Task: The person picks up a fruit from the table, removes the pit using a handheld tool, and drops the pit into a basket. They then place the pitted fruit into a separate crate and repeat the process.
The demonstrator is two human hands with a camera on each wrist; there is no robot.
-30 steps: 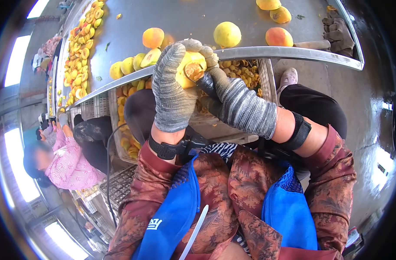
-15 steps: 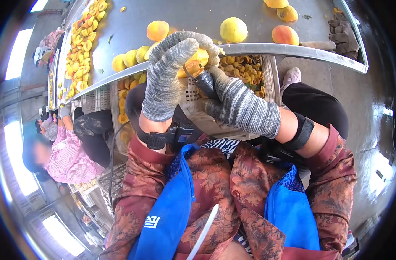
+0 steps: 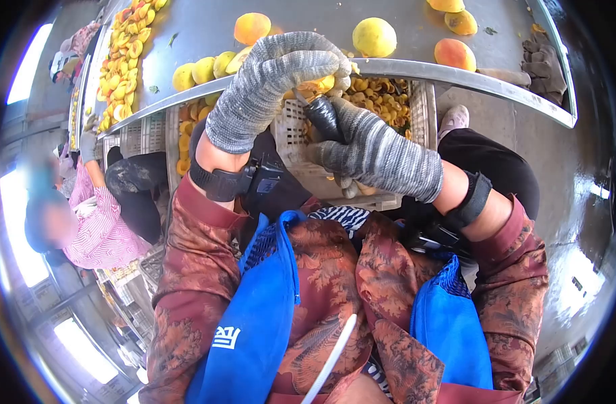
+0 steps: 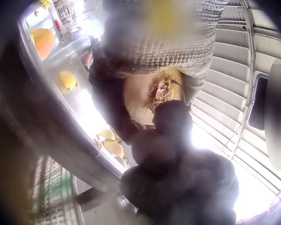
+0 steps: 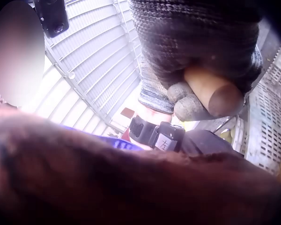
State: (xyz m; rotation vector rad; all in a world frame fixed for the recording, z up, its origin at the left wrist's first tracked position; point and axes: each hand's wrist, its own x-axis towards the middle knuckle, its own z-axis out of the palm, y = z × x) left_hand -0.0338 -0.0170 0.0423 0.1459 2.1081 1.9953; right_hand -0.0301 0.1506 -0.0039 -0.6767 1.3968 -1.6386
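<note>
In the head view my gloved left hand (image 3: pixel 274 87) curls over a peach half (image 3: pixel 318 85), mostly hidden by the fingers. The left wrist view shows its cut face (image 4: pixel 138 96) with a rough reddish pit area (image 4: pixel 161 91) in the middle. My gloved right hand (image 3: pixel 382 151) grips a pitting knife (image 3: pixel 323 118) by its black-wrapped handle. Its thin curved blade (image 4: pixel 179 86) is at the pit area. From below, in the right wrist view, a rounded wooden handle end (image 5: pixel 210 91) sticks out of the right glove (image 5: pixel 196 42).
A metal table (image 3: pixel 308 27) with a raised rim runs in front, bearing whole peaches (image 3: pixel 374 38) and a long heap of cut halves (image 3: pixel 122 67). Crates (image 3: pixel 424 114) of fruit pieces stand under its edge. A person in a pink striped top (image 3: pixel 109 229) sits at the left.
My left hand has rolled further over the peach half, covering most of it, and its forearm has shifted left and up. The right hand keeps its grip on the pitting knife at the peach.
</note>
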